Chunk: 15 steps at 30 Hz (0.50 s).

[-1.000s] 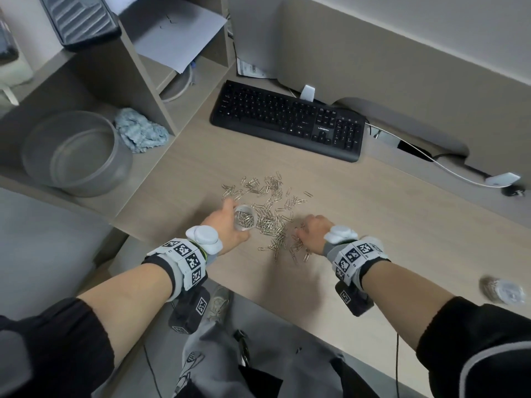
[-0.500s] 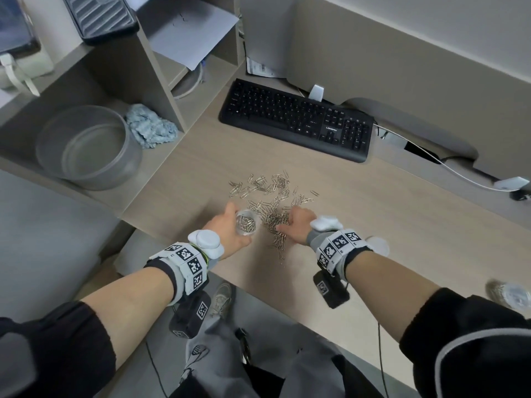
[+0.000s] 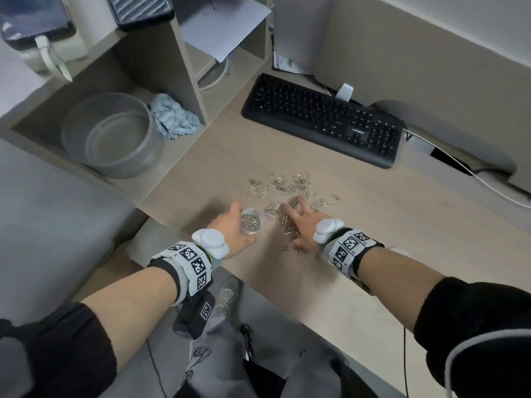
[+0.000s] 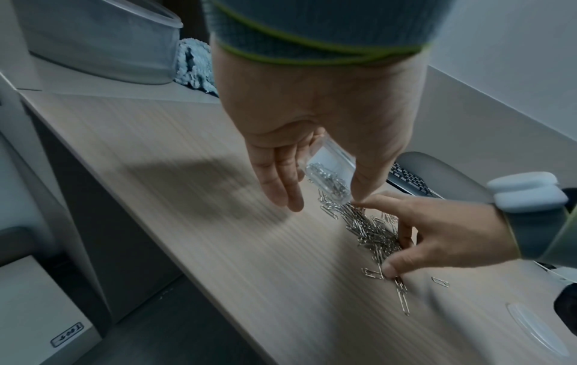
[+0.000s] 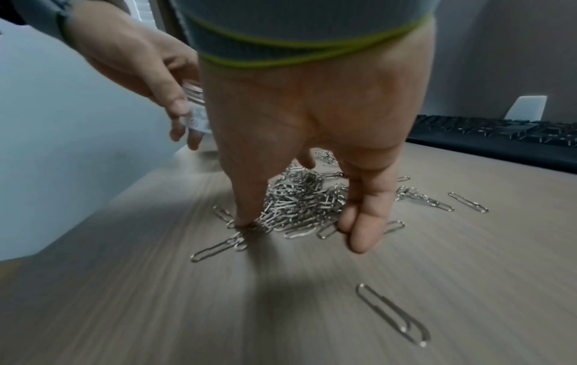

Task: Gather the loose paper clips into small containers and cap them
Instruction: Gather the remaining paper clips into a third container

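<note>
A small clear container point(image 3: 253, 222), partly filled with paper clips, sits in my left hand point(image 3: 231, 226), whose thumb and fingers curl round its wall. In the left wrist view the container point(image 4: 328, 172) tilts, mouth up, just above the desk. Loose silver paper clips point(image 3: 287, 193) lie scattered mid-desk, with a denser pile point(image 5: 299, 200) beside the container. My right hand point(image 3: 300, 222) arches over that pile. Its thumb and fingertips point(image 5: 365, 222) touch the desk on either side of the pile, fingers spread.
A black keyboard point(image 3: 321, 122) lies beyond the clips. A grey round tub point(image 3: 112, 136) and blue cloth point(image 3: 173, 119) sit on the lower shelf at left. A clear lid point(image 4: 537, 328) lies on the desk near the right wrist. The desk's front edge is close behind both hands.
My right hand has moved left and forward from the near edge of the clips onto the dense pile, spreading its fingers. The left hand still holds the container in place.
</note>
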{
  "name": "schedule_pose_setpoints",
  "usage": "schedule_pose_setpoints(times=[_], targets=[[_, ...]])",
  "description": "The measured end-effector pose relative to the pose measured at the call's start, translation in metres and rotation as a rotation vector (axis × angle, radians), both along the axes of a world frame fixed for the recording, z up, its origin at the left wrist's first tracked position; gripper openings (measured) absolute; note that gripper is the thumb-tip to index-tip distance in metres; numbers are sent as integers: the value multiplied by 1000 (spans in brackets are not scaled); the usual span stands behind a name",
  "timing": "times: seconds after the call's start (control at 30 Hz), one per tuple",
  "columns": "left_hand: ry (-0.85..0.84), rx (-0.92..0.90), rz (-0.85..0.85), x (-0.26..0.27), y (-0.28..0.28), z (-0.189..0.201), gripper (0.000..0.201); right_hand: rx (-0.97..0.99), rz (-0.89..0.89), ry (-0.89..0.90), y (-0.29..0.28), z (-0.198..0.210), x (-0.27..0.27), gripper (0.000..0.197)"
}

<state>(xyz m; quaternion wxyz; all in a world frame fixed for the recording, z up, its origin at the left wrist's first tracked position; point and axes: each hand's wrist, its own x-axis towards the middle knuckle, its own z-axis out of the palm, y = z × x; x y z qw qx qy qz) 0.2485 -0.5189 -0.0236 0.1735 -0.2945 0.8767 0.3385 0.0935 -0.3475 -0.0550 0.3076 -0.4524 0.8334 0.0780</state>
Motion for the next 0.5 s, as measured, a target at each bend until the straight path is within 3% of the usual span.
schedule_pose_setpoints(times=[0.13,0.3,0.5], targets=[[-16,14,1,0,-2,-2,65,-2,-26,-9,-15,3,-5,74],[-11,7,-8,-6,-1,-4,63,-11,-74,-17,-15,0,-2,70],[-11,11,-43,-20,6,-2,59,-79,-396,-140,-3,19,-10,24]])
